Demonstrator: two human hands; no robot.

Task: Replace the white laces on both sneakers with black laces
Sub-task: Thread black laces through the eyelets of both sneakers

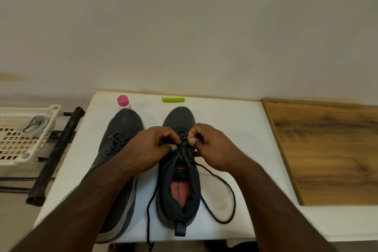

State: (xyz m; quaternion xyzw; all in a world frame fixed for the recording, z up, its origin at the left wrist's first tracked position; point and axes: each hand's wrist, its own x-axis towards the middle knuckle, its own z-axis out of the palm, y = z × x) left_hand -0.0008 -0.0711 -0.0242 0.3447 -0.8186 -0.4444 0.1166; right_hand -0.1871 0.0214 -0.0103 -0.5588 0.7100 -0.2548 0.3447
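Note:
Two dark grey sneakers stand side by side on a white table, toes pointing away from me. The left sneaker carries black laces. Over the eyelets of the right sneaker, my left hand and my right hand each pinch the black lace between thumb and curled fingers. One loose lace end loops over the table to the right of the shoe. The other end hangs down past the table's front edge. The white laces lie in a cream basket at the left.
A bottle with a pink cap stands behind the left sneaker. A green clip-like piece lies behind the right one. A wooden board lies at the right. The basket sits on a black metal rack.

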